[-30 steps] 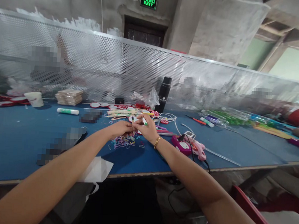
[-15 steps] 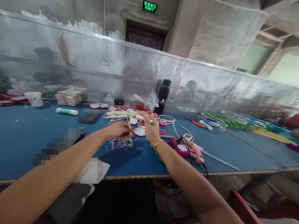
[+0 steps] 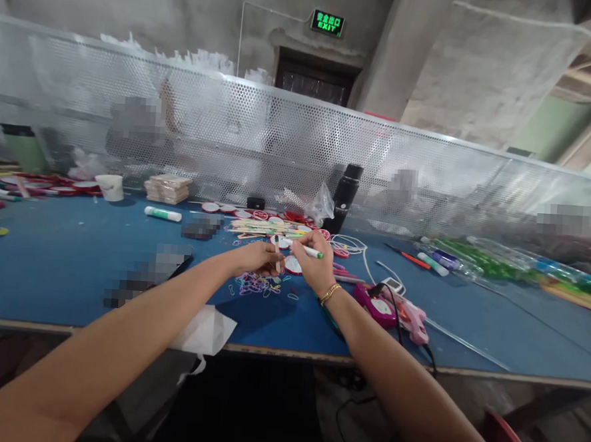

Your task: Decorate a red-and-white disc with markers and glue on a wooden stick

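My left hand point(image 3: 259, 257) pinches a flat wooden stick point(image 3: 276, 245) upright; its top end is dark. In my right hand point(image 3: 319, 266) is a white marker point(image 3: 311, 251) with a green end, held like a pen, its other end pointing toward the stick. Whether the marker touches the stick I cannot tell. Just below my left hand lies a heap of small coloured loops point(image 3: 257, 285). A round white disc with a red rim point(image 3: 293, 265) rests between the hands. Behind them is a pile of wooden sticks point(image 3: 255, 227).
A black bottle point(image 3: 345, 197) stands against the perforated metal screen point(image 3: 261, 132). Right of my right hand lie a magenta device point(image 3: 376, 307), a pink glue gun point(image 3: 412, 320) and white cables. To the left are a glue stick point(image 3: 162, 213), a white cup point(image 3: 110, 187) and stacked wooden pieces point(image 3: 168, 188).
The camera has turned left, so the whole scene sits further right and a green container shows at far left. Both hands keep their hold on the stick and marker.
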A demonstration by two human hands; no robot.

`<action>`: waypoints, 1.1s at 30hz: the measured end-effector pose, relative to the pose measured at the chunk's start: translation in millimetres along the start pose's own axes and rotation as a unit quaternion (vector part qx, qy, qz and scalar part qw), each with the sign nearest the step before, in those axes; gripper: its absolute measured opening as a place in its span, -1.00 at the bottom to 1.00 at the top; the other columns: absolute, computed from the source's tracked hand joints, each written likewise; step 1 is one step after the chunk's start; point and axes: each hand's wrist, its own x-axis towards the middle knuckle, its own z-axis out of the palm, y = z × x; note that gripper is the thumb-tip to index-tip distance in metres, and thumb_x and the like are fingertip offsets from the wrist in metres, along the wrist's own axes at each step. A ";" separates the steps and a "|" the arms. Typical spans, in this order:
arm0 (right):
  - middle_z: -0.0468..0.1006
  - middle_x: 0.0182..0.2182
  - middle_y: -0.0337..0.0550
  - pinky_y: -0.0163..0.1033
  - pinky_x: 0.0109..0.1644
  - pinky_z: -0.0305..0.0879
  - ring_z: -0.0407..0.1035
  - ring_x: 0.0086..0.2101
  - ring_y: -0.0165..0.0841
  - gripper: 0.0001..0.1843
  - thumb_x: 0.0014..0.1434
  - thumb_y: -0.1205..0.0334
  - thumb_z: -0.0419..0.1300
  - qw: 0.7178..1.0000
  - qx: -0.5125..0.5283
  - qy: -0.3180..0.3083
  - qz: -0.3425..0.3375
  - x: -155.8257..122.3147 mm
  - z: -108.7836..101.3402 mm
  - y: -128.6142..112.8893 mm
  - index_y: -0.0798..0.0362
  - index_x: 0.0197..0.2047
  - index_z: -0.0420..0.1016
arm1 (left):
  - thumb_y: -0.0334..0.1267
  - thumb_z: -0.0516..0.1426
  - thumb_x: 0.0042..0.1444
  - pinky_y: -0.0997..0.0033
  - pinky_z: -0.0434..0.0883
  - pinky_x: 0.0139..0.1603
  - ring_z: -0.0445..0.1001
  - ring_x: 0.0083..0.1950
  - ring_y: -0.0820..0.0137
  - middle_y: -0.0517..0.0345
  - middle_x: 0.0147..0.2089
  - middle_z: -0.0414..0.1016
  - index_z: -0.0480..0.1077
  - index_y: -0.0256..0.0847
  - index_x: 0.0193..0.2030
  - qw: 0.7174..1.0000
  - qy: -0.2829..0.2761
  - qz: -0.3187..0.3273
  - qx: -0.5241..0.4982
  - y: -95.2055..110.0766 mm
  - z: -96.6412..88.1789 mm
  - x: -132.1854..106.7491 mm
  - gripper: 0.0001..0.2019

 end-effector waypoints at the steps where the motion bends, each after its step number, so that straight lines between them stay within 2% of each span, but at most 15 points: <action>1: 0.45 -0.51 -0.26 -0.21 -0.32 0.26 0.32 -0.45 -0.34 -0.84 0.14 0.20 0.19 1.000 -0.007 -0.004 -0.005 -0.1 -0.2 -0.2 -0.02 -0.44 0.32 | 0.13 0.27 -0.06 0.43 0.31 -0.36 0.49 -0.36 0.41 0.05 -0.34 0.57 0.46 -0.27 -0.36 1.000 -0.002 0.001 0.002 0.1 -0.1 -0.2 -0.57; 9: 0.47 -0.52 -0.26 -0.22 -0.33 0.26 0.34 -0.47 -0.35 -0.86 0.16 0.19 0.18 0.999 -0.012 -0.038 -0.004 -2.1 0.5 -2.2 -0.02 -0.42 0.34 | 0.12 0.29 -0.07 0.45 0.30 -0.39 0.49 -0.37 0.42 0.04 -0.35 0.57 0.44 -0.28 -0.41 1.000 -0.006 -0.001 0.003 1.0 1.5 -0.8 -0.57; 25: 0.46 -0.52 -0.27 -0.23 -0.32 0.24 0.35 -0.45 -0.35 -0.84 0.15 0.22 0.17 0.999 -0.014 -0.039 -0.015 -2.2 0.7 -4.4 -0.01 -0.46 0.34 | 0.13 0.29 -0.07 0.44 0.33 -0.36 0.50 -0.37 0.41 0.05 -0.34 0.56 0.44 -0.28 -0.40 1.000 0.000 0.000 0.011 0.4 2.2 -0.3 -0.56; 33: 0.44 -0.52 -0.27 -0.23 -0.30 0.23 0.34 -0.45 -0.36 -0.83 0.15 0.24 0.18 0.999 -0.031 -0.010 -0.020 -1.4 1.2 0.9 -0.01 -0.47 0.34 | 0.11 0.31 -0.09 0.43 0.33 -0.39 0.50 -0.36 0.38 0.05 -0.35 0.56 0.44 -0.26 -0.41 1.000 0.009 0.004 0.002 0.2 1.5 -0.3 -0.58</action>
